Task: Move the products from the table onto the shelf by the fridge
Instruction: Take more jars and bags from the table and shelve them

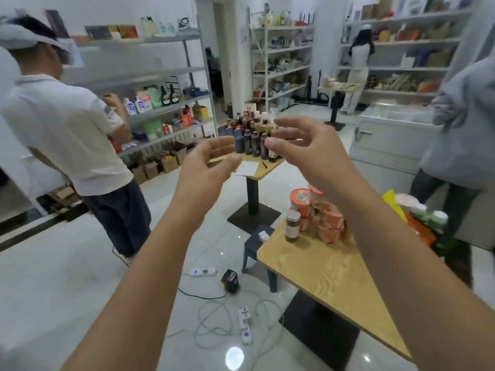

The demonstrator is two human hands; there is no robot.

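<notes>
Above the floor, left hand [211, 163] and right hand [308, 145] raised — empty; fingers loosely curled.

The right hand [308, 145] is covering several dark bottles [247, 140] on the far bench [272, 167], and their labels are showing too small to read. The right forearm [396, 250] is hiding part of the near bench [329, 277] and the orange tubs [330, 223]; the green-lidded jars [439, 218] beyond it are blurring out.
</notes>
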